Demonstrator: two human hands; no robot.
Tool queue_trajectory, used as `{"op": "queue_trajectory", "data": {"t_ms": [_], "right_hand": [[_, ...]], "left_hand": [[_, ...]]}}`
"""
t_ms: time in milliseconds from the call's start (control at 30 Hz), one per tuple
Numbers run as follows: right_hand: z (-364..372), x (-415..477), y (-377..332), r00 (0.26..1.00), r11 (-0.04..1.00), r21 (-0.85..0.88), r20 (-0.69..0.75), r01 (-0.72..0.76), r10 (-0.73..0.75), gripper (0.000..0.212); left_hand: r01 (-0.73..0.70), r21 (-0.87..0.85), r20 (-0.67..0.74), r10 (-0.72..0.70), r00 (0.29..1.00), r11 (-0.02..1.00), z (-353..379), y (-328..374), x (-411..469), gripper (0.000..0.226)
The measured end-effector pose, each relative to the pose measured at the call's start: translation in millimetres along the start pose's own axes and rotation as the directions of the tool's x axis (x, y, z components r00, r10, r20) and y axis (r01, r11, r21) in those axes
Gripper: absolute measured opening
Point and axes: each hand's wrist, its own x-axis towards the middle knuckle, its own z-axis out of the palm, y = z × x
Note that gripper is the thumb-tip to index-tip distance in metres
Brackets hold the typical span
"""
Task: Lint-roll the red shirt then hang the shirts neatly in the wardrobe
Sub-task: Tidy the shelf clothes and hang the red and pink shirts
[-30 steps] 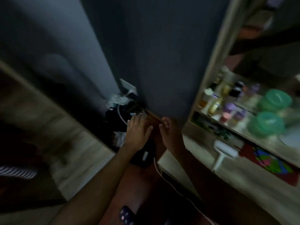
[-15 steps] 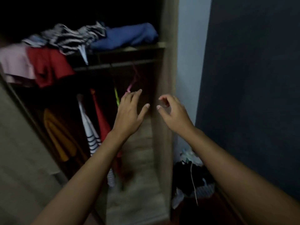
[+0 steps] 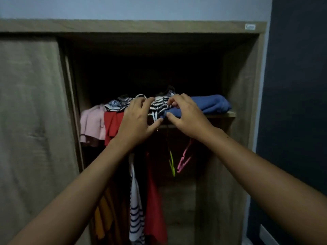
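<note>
The wardrobe (image 3: 237, 82) stands open in front of me. Folded clothes lie on its shelf: a pink garment (image 3: 92, 124), a red garment (image 3: 112, 126), a black-and-white striped garment (image 3: 160, 105) and a blue garment (image 3: 210, 103). Below the shelf hang a red shirt (image 3: 154, 206) and a striped shirt (image 3: 135, 211). My left hand (image 3: 136, 121) reaches to the shelf edge with fingers spread over the striped garment. My right hand (image 3: 186, 115) has its thumb and curled fingers around the left end of the blue garment.
The wardrobe's sliding door (image 3: 31, 124) covers the left half. A green hanger (image 3: 171, 164) and a pink hanger (image 3: 184, 160) hang bare on the right of the rail. An orange garment (image 3: 102, 220) hangs at the lower left. A dark wall (image 3: 297, 106) lies to the right.
My view swung up from the floor beside the wardrobe to its upper shelf. Both hands rose from mid-air in front of the hanging clothes to the folded clothes on the shelf.
</note>
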Motion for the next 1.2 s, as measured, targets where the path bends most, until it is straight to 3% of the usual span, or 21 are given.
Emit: {"op": "queue_trajectory", "data": {"t_ms": [167,300,367,433,533,600,767,867,933,1033,1200], "right_hand": [[14,44,3,0.997,0.975,-0.213,0.061,0.068,-0.056,0.046],[28,66,15,0.979,0.932,-0.344,0.200,0.116,-0.048,0.078],[35,75,20,0.960,0.915,-0.383,0.279,0.131,-0.021,0.094],[41,83,24,0.943,0.904,-0.402,0.332,0.143,-0.002,0.100],[42,95,27,0.944,0.893,-0.420,0.330,0.161,-0.015,0.088],[41,106,28,0.952,0.892,-0.424,0.305,0.157,-0.023,0.075],[41,126,34,0.927,0.882,-0.455,0.370,0.125,0.059,0.059],[40,136,40,0.946,0.908,-0.413,0.317,0.075,0.066,0.031],[39,142,44,0.969,0.958,-0.287,0.234,-0.005,0.075,0.019],[40,147,49,0.983,0.989,-0.010,0.106,-0.151,0.151,0.017],[37,146,65,0.979,0.970,0.151,-0.048,-0.188,0.197,0.019]], "left_hand": [[0.061,0.210,0.244,-0.113,0.963,0.976,8,-47,27,0.101],[0.114,0.333,0.336,-0.230,0.913,0.936,11,-60,50,0.124],[0.117,0.354,0.399,-0.263,0.879,0.928,15,-63,57,0.122],[0.105,0.317,0.451,-0.247,0.858,0.943,15,-67,64,0.105],[0.055,0.226,0.436,-0.152,0.887,0.972,10,-70,73,0.054],[0.026,0.232,0.392,-0.118,0.912,0.972,5,-71,79,0.038],[0.033,0.250,0.353,-0.123,0.927,0.968,2,-73,92,0.034],[0.078,0.242,0.343,-0.161,0.925,0.967,6,-73,97,0.032],[0.153,0.217,0.352,-0.224,0.909,0.964,10,-74,101,0.031],[0.258,0.192,0.365,-0.313,0.877,0.947,15,-73,109,0.033],[0.342,0.112,0.369,-0.359,0.858,0.933,22,-59,131,0.025]]}}
